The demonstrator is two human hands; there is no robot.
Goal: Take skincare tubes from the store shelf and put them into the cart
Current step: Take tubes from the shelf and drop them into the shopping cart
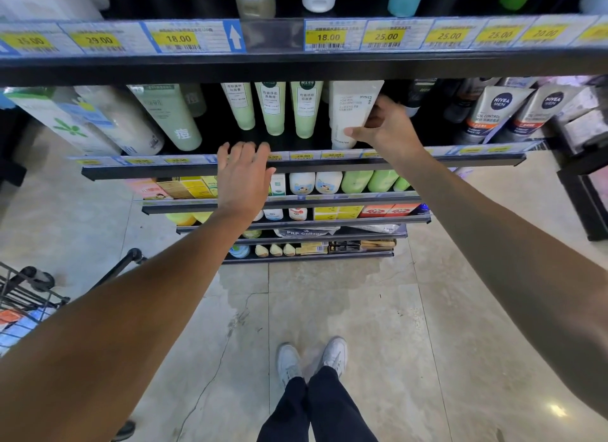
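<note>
My right hand [386,129] grips a white skincare tube [350,112] that stands cap-down on the store shelf [302,167], thumb on its front near the cap and fingers behind its right side. Left of it stand three pale green tubes [273,109]. My left hand [243,175] reaches toward the shelf edge below those green tubes, fingers straight and holding nothing. The wire cart [26,297] shows at the lower left edge, with some packaged goods inside.
Larger tubes and bottles [164,116] fill the shelf's left side, and grey men's tubes [493,112] the right. The shelf above [296,63] juts out over the tubes. Lower shelves hold boxes and bottles. My feet stand on a tiled floor [362,310].
</note>
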